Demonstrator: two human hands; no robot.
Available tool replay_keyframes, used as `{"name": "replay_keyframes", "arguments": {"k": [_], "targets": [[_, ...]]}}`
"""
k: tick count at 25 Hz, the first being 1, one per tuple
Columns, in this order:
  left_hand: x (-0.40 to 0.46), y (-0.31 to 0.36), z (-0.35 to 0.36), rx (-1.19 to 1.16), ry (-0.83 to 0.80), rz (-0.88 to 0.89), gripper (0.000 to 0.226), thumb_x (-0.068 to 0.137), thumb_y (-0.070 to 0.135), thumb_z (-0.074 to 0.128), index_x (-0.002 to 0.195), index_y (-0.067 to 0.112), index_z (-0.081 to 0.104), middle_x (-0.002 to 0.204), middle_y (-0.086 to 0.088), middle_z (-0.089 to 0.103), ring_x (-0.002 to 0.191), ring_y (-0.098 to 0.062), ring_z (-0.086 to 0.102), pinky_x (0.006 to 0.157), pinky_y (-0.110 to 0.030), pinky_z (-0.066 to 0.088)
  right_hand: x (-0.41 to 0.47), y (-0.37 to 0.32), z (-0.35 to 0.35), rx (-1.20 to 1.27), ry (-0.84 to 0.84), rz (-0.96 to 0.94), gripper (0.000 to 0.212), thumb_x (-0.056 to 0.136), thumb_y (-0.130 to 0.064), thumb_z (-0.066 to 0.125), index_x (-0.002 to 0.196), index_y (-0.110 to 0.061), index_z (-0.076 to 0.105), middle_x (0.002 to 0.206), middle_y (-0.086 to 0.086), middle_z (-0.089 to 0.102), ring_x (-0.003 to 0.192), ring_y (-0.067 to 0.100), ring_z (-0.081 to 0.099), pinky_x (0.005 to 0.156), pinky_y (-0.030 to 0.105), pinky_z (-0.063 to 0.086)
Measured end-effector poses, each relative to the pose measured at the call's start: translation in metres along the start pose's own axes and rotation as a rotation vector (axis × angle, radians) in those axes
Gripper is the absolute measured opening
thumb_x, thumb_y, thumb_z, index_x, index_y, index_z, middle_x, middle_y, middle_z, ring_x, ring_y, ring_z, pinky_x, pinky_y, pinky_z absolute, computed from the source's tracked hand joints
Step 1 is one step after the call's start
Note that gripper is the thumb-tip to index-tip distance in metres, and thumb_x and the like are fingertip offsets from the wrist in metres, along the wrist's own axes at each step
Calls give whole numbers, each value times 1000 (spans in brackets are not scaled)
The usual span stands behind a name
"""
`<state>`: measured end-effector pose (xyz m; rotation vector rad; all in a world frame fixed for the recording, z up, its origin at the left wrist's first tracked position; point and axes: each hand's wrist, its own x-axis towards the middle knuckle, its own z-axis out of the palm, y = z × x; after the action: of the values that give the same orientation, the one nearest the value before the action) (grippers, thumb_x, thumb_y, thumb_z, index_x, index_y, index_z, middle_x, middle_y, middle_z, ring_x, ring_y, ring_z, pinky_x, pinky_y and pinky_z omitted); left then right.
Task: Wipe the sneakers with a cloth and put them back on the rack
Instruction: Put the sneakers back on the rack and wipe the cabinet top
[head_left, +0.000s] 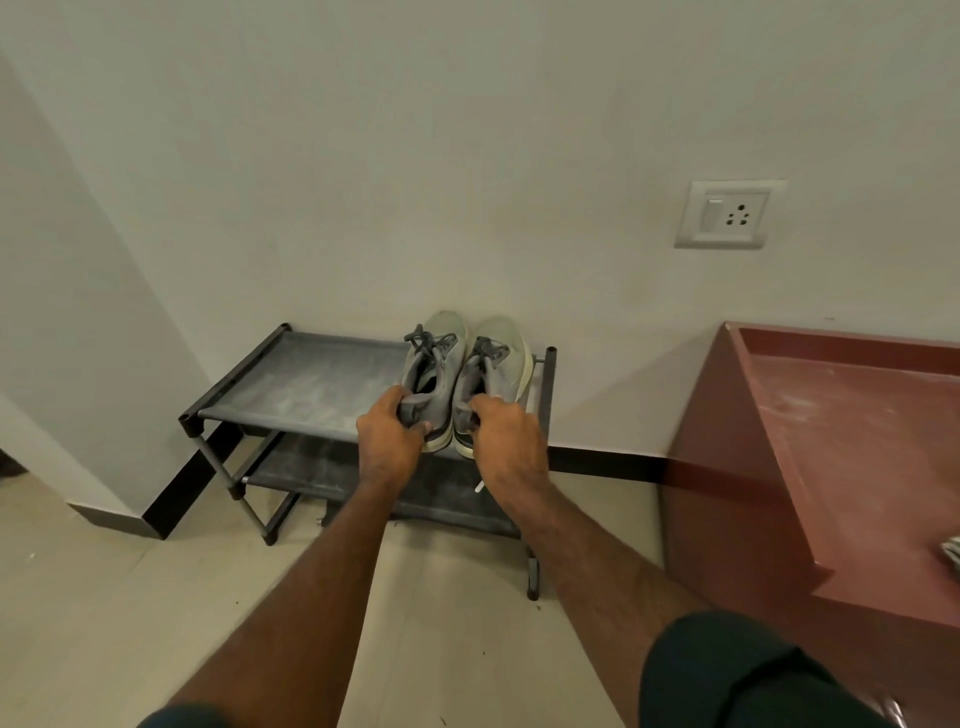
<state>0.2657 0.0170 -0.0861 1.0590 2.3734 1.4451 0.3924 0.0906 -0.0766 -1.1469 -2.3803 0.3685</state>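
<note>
Plain wall corner, dusty rack (311, 382): left hand (390, 435) and right hand (506, 434) each pinching a sneaker (434, 364) heel on top. Wiped already or not? Can't tell.

No text or brand can be read anywhere, perhaps because the sneakers (462, 374) blur.

A home entryway corner: a low shoe rack (311, 384) against a plain wall beside a socket (724, 214).

Hands (447, 431) gripping sneakers (457, 374) on rack (291, 384)
</note>
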Motion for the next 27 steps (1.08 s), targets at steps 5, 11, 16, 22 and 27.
{"name": "replay_keyframes", "arguments": {"k": [5,11,16,22,27], "targets": [[-17,21,-10,64,27,75,49,84,4,75,129,15,59,113,-1,67,95,-12,64,82,-21,55,-14,15,-23,101,-10,25,21,95,-18,58,115,-24,58,96,6,66,80,22,60,71,34,57],[-89,107,51,87,-78,393,11,91,25,69,99,17,68,86,1,72,74,-13,68,71,-36,61,-81,121,-120,-17,54,107,19,90,-3,52,92,-18,62,77,2,63,67,22,58,57,30,49],[-167,186,163,115,-463,488,15,84,32,71,76,20,65,66,6,66,62,-14,64,62,-36,57,-161,233,-221,-170,-14,199,12,80,-10,55,86,-18,61,81,10,66,75,33,61,63,37,50],[-221,234,237,309,-546,608,13,82,29,64,75,18,62,75,-3,63,70,-27,62,64,-37,56,-220,337,-272,-206,107,304,31,78,-30,74,104,-15,66,97,10,70,91,31,63,76,33,45],[-230,243,255,318,-648,590,13,81,31,64,73,21,61,69,5,63,66,-18,61,62,-37,58,-205,365,-241,-460,-67,315,39,86,-29,61,119,-13,52,113,12,64,102,33,59,89,39,46]]}}
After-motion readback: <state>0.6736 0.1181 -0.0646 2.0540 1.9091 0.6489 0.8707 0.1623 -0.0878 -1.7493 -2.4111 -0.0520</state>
